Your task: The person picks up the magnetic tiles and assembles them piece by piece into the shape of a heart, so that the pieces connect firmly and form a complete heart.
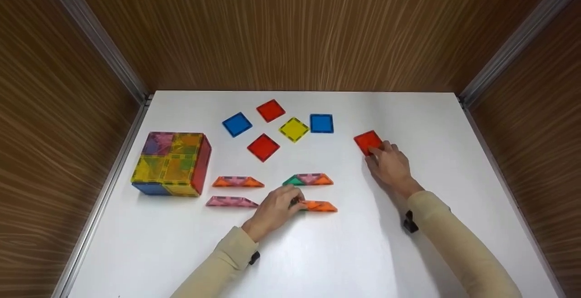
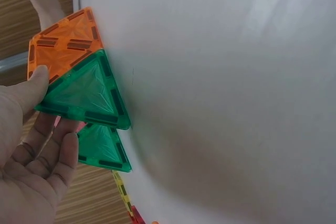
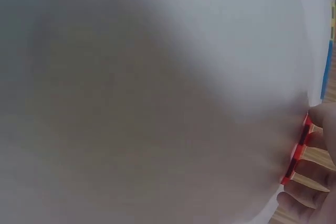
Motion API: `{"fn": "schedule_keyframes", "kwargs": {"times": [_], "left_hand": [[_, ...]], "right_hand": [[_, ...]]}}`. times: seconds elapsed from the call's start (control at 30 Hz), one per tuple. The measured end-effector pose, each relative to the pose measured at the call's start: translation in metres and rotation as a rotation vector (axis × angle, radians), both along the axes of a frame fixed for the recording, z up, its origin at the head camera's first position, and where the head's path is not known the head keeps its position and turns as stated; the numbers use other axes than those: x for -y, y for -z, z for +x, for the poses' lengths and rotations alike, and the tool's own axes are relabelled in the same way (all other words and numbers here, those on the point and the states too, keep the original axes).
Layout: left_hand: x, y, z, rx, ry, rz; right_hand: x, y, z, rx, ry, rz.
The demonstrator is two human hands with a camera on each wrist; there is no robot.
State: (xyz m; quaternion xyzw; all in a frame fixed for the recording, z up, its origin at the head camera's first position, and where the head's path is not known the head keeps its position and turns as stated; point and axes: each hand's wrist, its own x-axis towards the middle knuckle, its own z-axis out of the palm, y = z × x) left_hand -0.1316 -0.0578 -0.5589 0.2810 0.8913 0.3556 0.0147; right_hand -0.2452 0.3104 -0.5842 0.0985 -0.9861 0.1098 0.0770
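My left hand (image 1: pixel 277 205) pinches the left end of a standing row of magnetic triangle tiles, orange (image 1: pixel 321 206) at its right end. In the left wrist view the thumb lies on the edge of its green triangle tile (image 2: pixel 86 90), with the other fingers behind. Right behind stands a second row, green, pink and orange (image 1: pixel 310 179). Off to the right, my right hand (image 1: pixel 391 166) holds a flat red square tile (image 1: pixel 366 141) by its near edges. Only that tile's thin red edge (image 3: pixel 296 156) shows in the right wrist view, beside the fingers.
At the left of the white table (image 1: pixel 181 248) stands a box built of coloured tiles (image 1: pixel 184 155). Two more low triangle rows, orange-pink (image 1: pixel 237 181) and pink (image 1: pixel 230 201), stand near it. Several flat red, blue and yellow square tiles (image 1: pixel 294 129) lie farther back. Wood-patterned walls enclose the table.
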Motion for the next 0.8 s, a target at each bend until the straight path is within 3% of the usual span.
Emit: {"fn": "schedule_keyframes", "kwargs": {"times": [0.3,0.57,0.8], "left_hand": [[0.001,0.0,-0.001,0.012,0.0,0.004],[0.001,0.002,-0.001,-0.01,-0.005,0.002],[0.001,0.002,0.0,0.015,-0.012,-0.002]], "right_hand": [[-0.002,-0.009,-0.013,0.051,0.047,-0.139],[0.006,-0.012,-0.037,0.19,0.137,-0.099],[0.014,-0.013,-0.047,0.264,0.153,-0.081]]}}
